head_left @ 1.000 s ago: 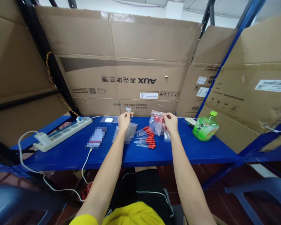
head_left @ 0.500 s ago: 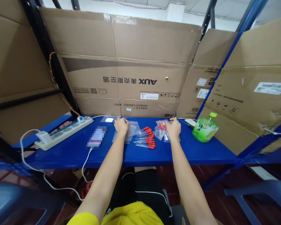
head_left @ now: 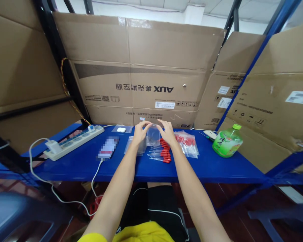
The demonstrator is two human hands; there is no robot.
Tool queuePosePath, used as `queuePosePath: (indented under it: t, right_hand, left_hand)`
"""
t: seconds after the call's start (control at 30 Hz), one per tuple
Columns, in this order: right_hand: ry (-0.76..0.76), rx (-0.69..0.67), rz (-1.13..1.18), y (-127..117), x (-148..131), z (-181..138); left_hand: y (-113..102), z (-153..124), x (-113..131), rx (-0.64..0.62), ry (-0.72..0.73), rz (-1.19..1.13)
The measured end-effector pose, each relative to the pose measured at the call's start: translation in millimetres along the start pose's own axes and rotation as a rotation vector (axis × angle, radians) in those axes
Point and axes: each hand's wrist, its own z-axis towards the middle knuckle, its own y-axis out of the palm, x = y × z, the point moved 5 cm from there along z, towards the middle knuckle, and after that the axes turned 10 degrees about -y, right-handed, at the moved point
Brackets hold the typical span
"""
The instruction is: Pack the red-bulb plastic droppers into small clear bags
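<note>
My left hand [head_left: 141, 131] pinches the upper edge of a clear plastic bag [head_left: 153, 137], which hangs upright with nothing visible inside. At the bag's other upper corner is my right hand [head_left: 168, 133], thumb and fingers closed on the edge. Several clear droppers with red bulbs [head_left: 164, 154] lie in a row below the hands, partly covered by my right hand and the bag. A stack of flat clear bags [head_left: 135, 148] rests under my left wrist. Right of my right hand lie clear bags with red-bulbed droppers inside [head_left: 188, 144].
On the blue table [head_left: 151, 173] a power strip [head_left: 75, 143] and a phone [head_left: 108, 148] with a cable lie at left. A white case [head_left: 121, 130] sits behind. A green bottle [head_left: 227, 142] stands at right. Cardboard [head_left: 141, 72] walls the back.
My left hand has moved right and lifted a clear bag off the stack. My right hand has let go of the filled bag and come left to the clear bag. The view shifted slightly.
</note>
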Motion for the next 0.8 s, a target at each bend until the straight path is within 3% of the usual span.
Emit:
queuePosePath:
  t: [0.17,0.27,0.3,0.4,0.5,0.63,0.8]
  right_hand:
    - [0.029,-0.013,0.013,8.3,-0.7,-0.1]
    - [0.113,0.141,0.009,2.5,0.4,-6.7]
    - [0.149,0.221,0.011,-0.5,0.2,-10.3]
    - [0.178,0.341,0.050,-3.3,-5.6,-18.8]
    - [0.092,0.234,0.143,3.2,-14.2,-19.9]
    - [0.071,0.149,0.261,8.6,-13.0,-21.9]
    - [0.191,0.192,0.328,10.8,-1.6,-27.8]
  left_hand:
    - [-3.2,-6.5,11.3,0.074,0.065,0.108]
    - [-7.1,-14.7,18.1,0.259,0.059,0.216]
    - [-5.0,-16.9,18.9,0.266,0.049,0.231]
    - [12.9,-21.0,18.5,0.084,0.041,0.226]
    - [28.3,-24.1,16.5,-0.063,0.061,0.221]
    - [32.1,-25.4,12.2,-0.074,0.059,0.256]
    - [28.4,-26.0,11.0,-0.026,0.047,0.317]
